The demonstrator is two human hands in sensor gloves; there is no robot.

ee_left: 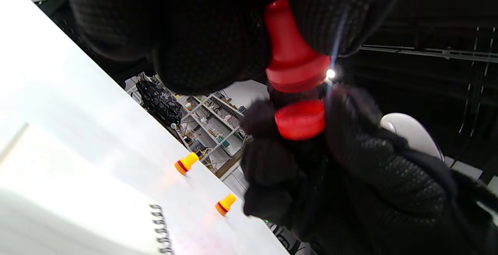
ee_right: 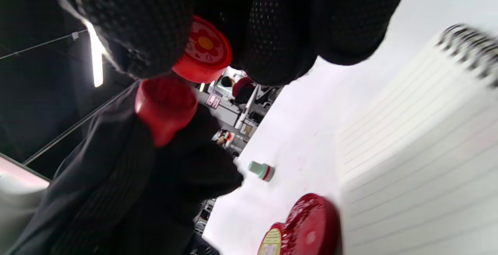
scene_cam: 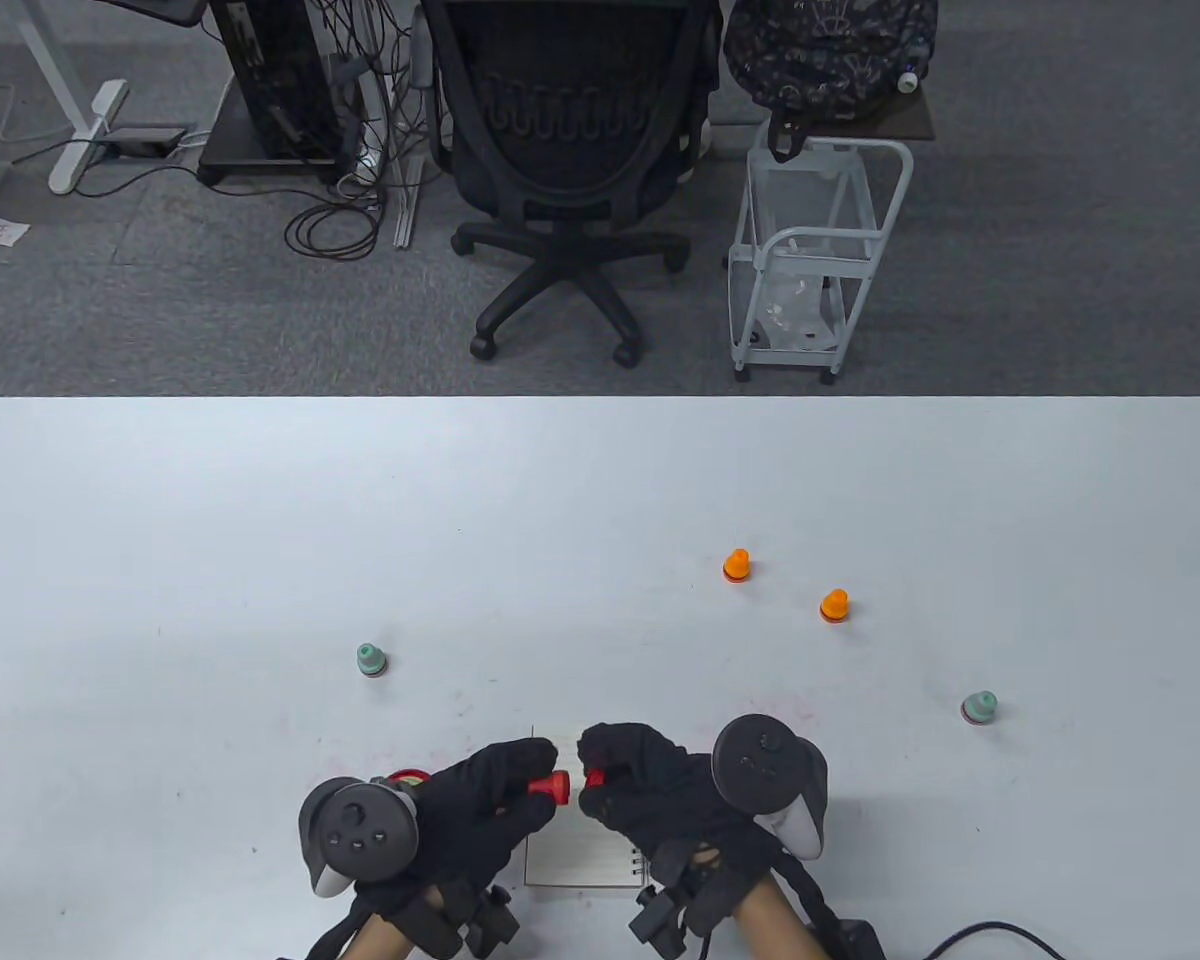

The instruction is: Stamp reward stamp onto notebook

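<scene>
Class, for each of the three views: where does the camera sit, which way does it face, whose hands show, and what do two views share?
Table view: overhead, facing down on the white table; shows left hand, right hand, both trackers.
Left wrist view: on the left wrist, tilted, facing across the table; left fingers hold the red plastic stamp body, right hand opposite.
Right wrist view: tilted the other way; right fingers hold the red stamp cap.
Shared: the lined spiral notebook appears in all three.

Red stamp [ee_left: 293, 58] & cap [ee_left: 300, 119]: glossy smooth plastic. Gloves: matt black knit mesh. Notebook [ee_right: 420, 158]: matt lined paper, wire-bound. Table [scene_cam: 600, 520]: smooth, matt white.
</scene>
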